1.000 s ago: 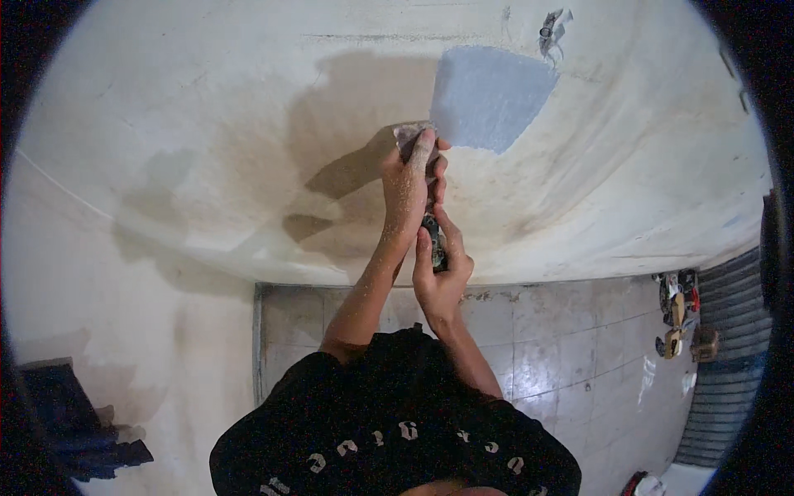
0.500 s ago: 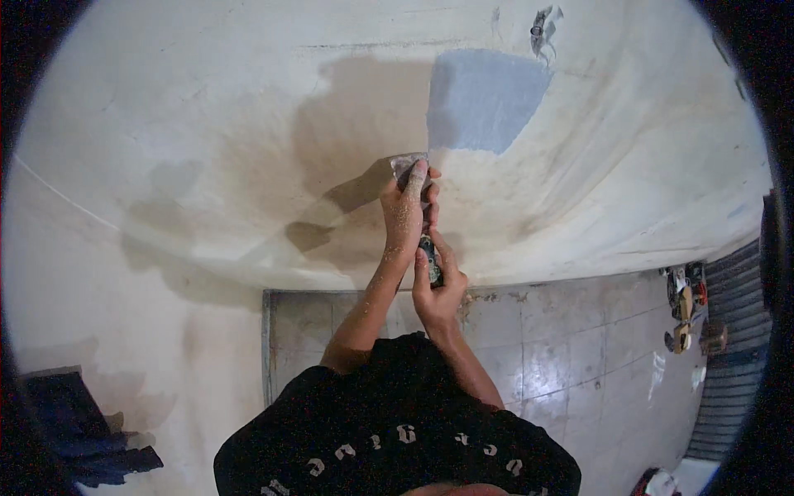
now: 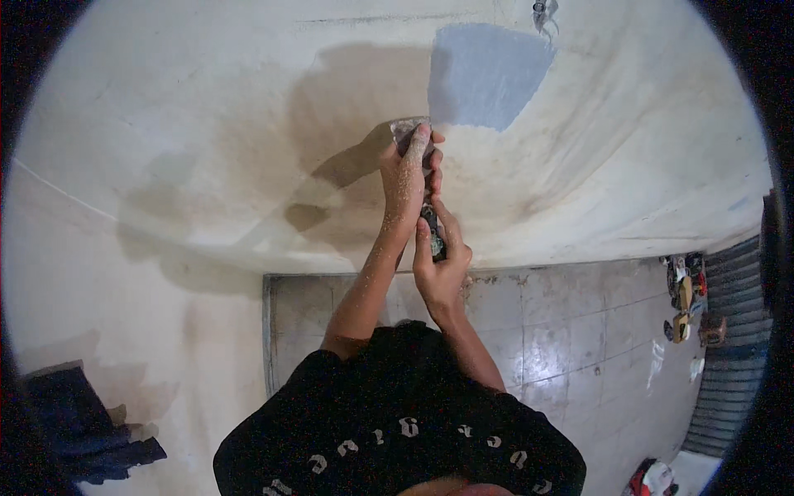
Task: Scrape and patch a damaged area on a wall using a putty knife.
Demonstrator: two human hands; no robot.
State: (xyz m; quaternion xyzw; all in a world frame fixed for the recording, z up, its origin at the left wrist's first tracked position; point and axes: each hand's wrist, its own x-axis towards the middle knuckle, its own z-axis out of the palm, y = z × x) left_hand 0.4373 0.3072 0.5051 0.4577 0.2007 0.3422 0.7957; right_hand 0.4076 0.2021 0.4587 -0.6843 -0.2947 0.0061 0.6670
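Note:
A dusty scraper [image 3: 403,129] with a broad blade is pressed to the pale wall [image 3: 273,99], just beside the lower left edge of a grey-blue patch [image 3: 492,74]. My left hand [image 3: 405,178], speckled with pale dust, is closed around the upper part of the scraper, thumb lying along the blade. Below it, my right hand [image 3: 445,269] grips the dark, mottled handle [image 3: 437,244] between thumb and fingers. Both hands hold the one tool, and my left hand hides its middle part.
Dark cloth [image 3: 83,422] hangs at the lower left. Grey floor tiles [image 3: 562,331] lie beneath the wall. Assorted items [image 3: 685,298] and a small brown stool [image 3: 712,331] stand by a ribbed metal shutter [image 3: 732,355] at right. A dark fitting [image 3: 540,12] sits in the wall above the patch.
Both hands and the scraper have moved up the wall, bringing the blade level with the lower part of the grey-blue patch. The whole view has shifted slightly. Both grips stay the same.

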